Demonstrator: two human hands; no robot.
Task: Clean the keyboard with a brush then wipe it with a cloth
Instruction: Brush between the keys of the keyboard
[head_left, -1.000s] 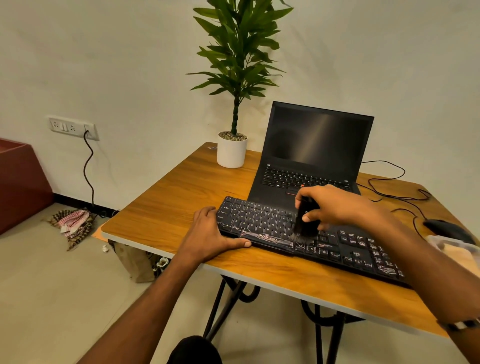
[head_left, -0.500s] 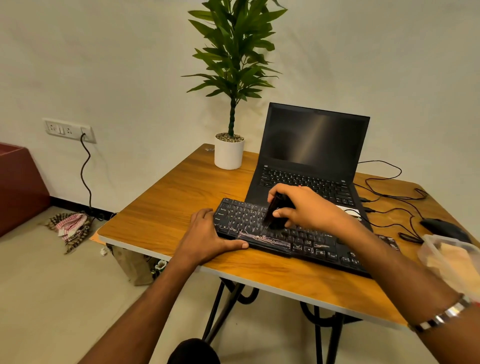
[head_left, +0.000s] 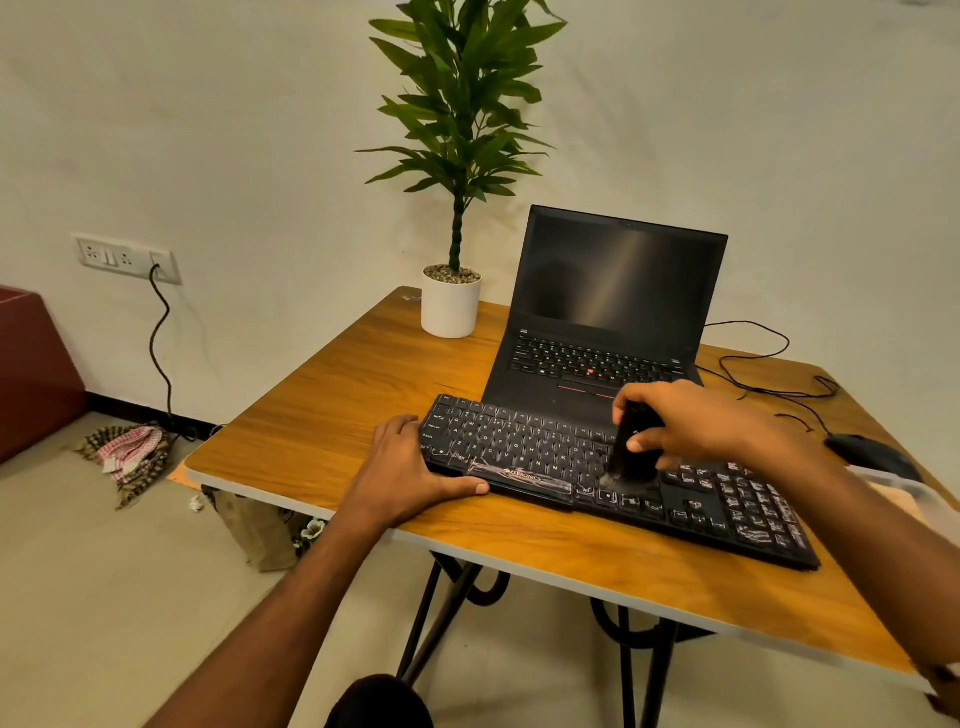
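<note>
You see one keyboard (head_left: 597, 462), one brush (head_left: 631, 452), one laptop (head_left: 608, 312), one potted plant (head_left: 451, 306), one mouse (head_left: 872, 453), one table (head_left: 322, 415) and two hands: left hand (head_left: 402, 470), right hand (head_left: 691, 423).

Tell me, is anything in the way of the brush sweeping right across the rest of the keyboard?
Nothing visible. The right hand holds the brush on the keyboard, and the keys to its right lie bare.

warm dim light, wide-angle edge distortion
</note>
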